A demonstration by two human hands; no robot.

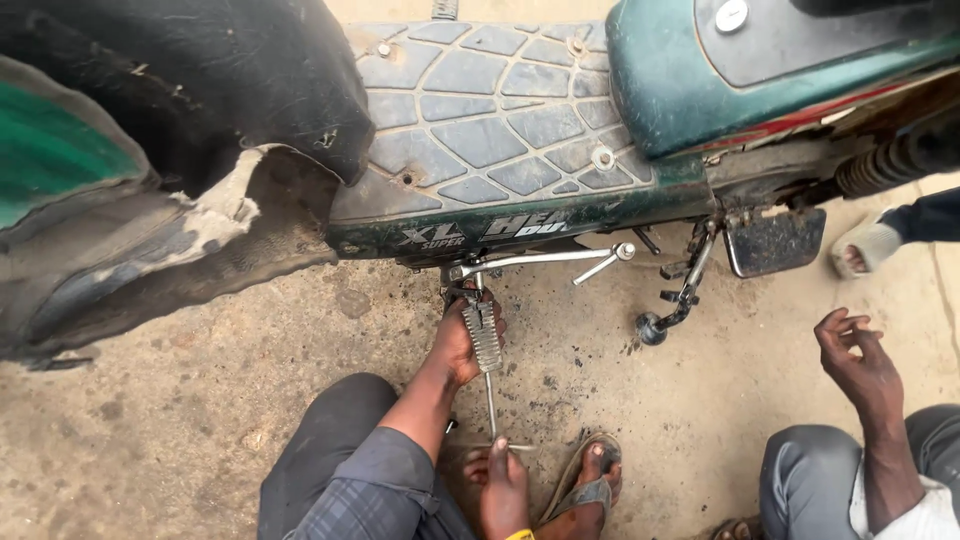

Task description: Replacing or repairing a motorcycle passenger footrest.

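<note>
T-wrench (489,400) | right hand (503,485) closed on handle | left hand (458,340) on footpeg (482,335)

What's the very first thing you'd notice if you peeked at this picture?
A big green scooter fills the top, its patterned rubber footboard facing the camera. Below it, the left hand grips a ridged metal footrest, and the right hand holds a long T-handled tool running up to it.

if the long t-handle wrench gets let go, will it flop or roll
Probably stiff: the wrench looks like a straight metal rod. Its cross handle, under the right hand, should stop rolling. The left hand grips near the footpeg.
</note>
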